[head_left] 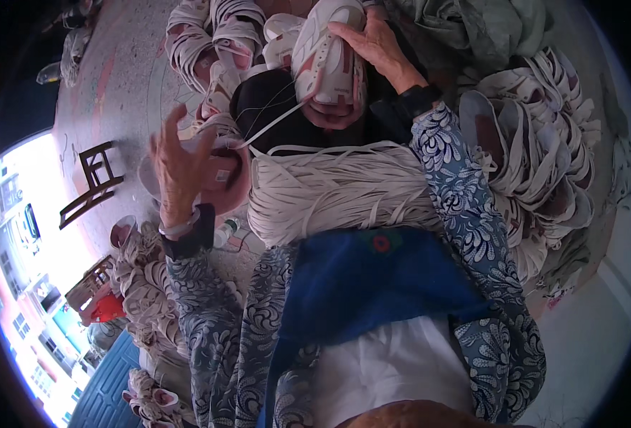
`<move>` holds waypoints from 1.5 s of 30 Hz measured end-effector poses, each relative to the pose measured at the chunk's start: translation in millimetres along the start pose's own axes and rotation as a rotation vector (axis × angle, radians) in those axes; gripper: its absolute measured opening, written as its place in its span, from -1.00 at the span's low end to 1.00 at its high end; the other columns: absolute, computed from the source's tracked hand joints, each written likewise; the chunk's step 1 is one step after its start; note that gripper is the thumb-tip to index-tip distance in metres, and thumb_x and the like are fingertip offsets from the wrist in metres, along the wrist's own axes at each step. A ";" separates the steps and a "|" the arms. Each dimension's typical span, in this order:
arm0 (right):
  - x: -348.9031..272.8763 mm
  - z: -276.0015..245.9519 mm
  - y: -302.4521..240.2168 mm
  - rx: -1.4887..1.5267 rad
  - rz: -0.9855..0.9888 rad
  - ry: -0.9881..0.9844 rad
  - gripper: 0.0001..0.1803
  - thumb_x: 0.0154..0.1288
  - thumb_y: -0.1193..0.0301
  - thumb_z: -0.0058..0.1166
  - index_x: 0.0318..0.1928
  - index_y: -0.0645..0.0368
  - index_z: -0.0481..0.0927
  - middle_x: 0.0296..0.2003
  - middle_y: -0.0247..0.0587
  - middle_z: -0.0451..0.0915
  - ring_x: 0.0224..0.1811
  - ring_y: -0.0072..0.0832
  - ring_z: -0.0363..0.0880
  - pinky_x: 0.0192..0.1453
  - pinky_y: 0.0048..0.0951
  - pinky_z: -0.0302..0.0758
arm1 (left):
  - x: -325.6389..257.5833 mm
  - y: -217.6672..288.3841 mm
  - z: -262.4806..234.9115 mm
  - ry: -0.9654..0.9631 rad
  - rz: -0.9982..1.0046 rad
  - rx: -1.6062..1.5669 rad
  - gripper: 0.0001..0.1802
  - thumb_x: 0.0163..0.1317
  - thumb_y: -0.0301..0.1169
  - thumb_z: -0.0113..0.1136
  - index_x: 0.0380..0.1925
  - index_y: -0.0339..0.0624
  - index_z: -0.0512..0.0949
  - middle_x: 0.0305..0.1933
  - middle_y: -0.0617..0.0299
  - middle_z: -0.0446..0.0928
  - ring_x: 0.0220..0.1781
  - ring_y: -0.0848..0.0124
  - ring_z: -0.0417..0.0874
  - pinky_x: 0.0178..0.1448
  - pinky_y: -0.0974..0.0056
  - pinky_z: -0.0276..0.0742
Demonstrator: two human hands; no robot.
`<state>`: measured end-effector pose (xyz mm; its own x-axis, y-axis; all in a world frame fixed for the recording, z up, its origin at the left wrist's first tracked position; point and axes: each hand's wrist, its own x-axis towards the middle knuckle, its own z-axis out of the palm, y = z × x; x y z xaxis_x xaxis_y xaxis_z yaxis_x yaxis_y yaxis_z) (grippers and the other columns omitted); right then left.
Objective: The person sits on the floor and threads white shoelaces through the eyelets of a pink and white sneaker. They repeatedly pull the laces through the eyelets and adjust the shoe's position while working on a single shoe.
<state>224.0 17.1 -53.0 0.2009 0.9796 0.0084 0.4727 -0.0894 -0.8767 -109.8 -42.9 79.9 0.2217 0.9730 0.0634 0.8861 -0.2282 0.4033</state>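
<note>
My right hand (pixel 383 51) grips a white and pink sneaker (pixel 326 68) near the top middle. Its thumb lies across the upper, and its other fingers are partly hidden. A pale flat lace (pixel 276 125) runs from the sneaker's eyelets down to the left. My left hand (pixel 177 167) is raised at the left, fingers apart and slightly curled, with nothing visible in it. Behind and beside it sits a pink shoe (pixel 226 178). Across my lap lies a thick bundle of pale laces (pixel 340 187), just below the sneaker.
Several lace-wrapped shoes stand at the upper left (pixel 190 39). A large heap of shoes (pixel 536 143) rises at my right, below a grey-green sack (pixel 472 32). More shoes (pixel 148 285) line the lower left, near a dark wooden stool (pixel 94 182) and a blue panel (pixel 105 389).
</note>
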 end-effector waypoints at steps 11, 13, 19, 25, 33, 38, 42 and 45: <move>2.8 2.0 -55.7 -0.080 -0.749 0.220 -0.26 0.30 0.15 0.14 0.30 0.37 0.20 0.18 0.15 0.38 0.25 0.00 0.34 0.29 -0.12 0.35 | 38.8 84.8 105.7 -0.029 0.400 0.061 0.22 -0.11 0.02 0.45 0.38 -0.39 -0.05 0.17 -0.10 0.44 0.18 0.07 0.51 0.18 -0.17 0.24; -2.4 6.8 -53.9 0.081 -0.330 -0.097 -0.25 0.30 0.15 0.14 0.32 0.36 0.20 0.24 0.19 0.31 0.30 0.04 0.28 0.35 -0.09 0.29 | 34.4 77.0 104.5 -0.044 0.403 0.214 0.29 -0.18 -0.01 0.48 0.41 -0.28 -0.13 0.10 -0.06 0.46 0.09 0.10 0.55 0.21 -0.33 0.09; -12.2 -2.6 -42.2 0.297 -0.240 -0.231 -0.26 0.35 0.11 0.05 0.34 0.35 0.18 0.20 0.24 0.34 0.21 0.03 0.37 0.26 -0.13 0.36 | 34.8 68.4 89.4 -0.050 0.509 0.281 0.21 -0.23 -0.03 0.45 0.41 -0.13 -0.01 -0.21 0.00 0.57 -0.16 0.18 0.63 0.30 -0.33 -0.02; -17.8 0.0 -34.9 -0.006 -0.268 -0.235 -0.37 0.24 0.01 0.10 0.07 0.34 0.49 -0.03 0.10 0.58 0.02 -0.08 0.57 0.10 -0.25 0.48 | 27.3 61.4 82.3 -0.101 0.456 0.222 0.18 -0.16 0.02 0.42 0.39 -0.18 -0.02 0.01 -0.08 0.53 0.06 0.03 0.57 0.33 -0.33 -0.07; -71.2 15.3 -123.5 0.344 -0.469 -0.114 -0.34 0.27 0.28 0.05 0.30 0.31 0.19 0.06 0.21 0.45 0.12 0.01 0.45 0.23 -0.15 0.37 | 17.5 18.9 78.8 -0.045 0.495 0.311 0.19 0.00 0.00 0.39 0.36 -0.42 -0.16 0.26 -0.23 0.29 0.27 -0.12 0.34 0.35 -0.25 -0.05; -58.6 35.7 -88.5 0.243 -0.580 0.216 -0.50 0.25 0.40 0.07 0.18 0.32 0.36 0.07 0.12 0.47 0.04 -0.06 0.52 0.11 -0.17 0.46 | 6.3 11.9 74.3 0.039 0.177 -0.161 0.03 0.10 -0.04 0.31 0.38 -0.35 -0.03 0.24 -0.27 0.29 0.25 -0.12 0.38 0.37 -0.06 0.11; -22.5 33.0 -23.5 0.192 -0.183 0.246 -0.66 0.25 0.36 0.06 0.00 0.22 0.55 -0.02 0.05 0.56 0.05 -0.15 0.54 0.11 -0.19 0.47 | 1.1 -5.7 66.5 0.022 0.099 -0.271 0.00 0.14 -0.07 0.29 0.37 -0.35 -0.03 0.23 -0.27 0.29 0.25 -0.09 0.38 0.28 0.05 0.28; -2.7 41.4 -12.3 -0.010 -0.240 0.043 -0.67 0.23 0.34 0.05 -0.02 0.18 0.58 -0.05 0.04 0.58 0.04 -0.15 0.55 0.10 -0.21 0.47 | -3.9 -14.8 57.1 0.019 0.069 -0.232 -0.02 0.15 -0.02 0.26 0.36 -0.37 -0.02 0.23 -0.25 0.30 0.23 -0.06 0.41 0.27 0.04 0.28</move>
<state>182.1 23.1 -62.1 0.1186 0.9644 0.2364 0.5201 0.1424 -0.8422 -100.5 -45.2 21.6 0.2689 0.9563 0.1149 0.7516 -0.2829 0.5959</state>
